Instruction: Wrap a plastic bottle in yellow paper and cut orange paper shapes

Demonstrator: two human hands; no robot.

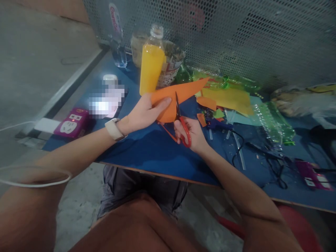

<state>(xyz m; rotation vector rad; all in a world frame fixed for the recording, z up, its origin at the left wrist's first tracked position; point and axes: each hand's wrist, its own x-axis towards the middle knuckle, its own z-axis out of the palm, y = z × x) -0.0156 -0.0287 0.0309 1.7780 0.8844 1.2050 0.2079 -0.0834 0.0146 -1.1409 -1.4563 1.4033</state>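
Observation:
My left hand [149, 111] is closed on an orange sheet of paper [187, 89], thumb on top, holding it up above the blue table. My right hand [193, 134] grips red-handled scissors [187, 131], with fingers through the handles. The dark scissor blades point away from me and overlap the paper's near edge, right of my left thumb. A long corner of the paper sticks out to the right. Part of the lower blade is hidden by the sheet. Behind the paper stands a bottle with a yellow covering or filling [151, 68].
A purple socket block [72, 122] and a blurred phone [111, 101] lie left on the blue table [147, 154]. At the right are yellow paper [227, 99], orange scraps, a blue glue gun [219, 125] with its cord, glue sticks and green cut plastic [275, 120]. A clear bottle [118, 49] stands at the back.

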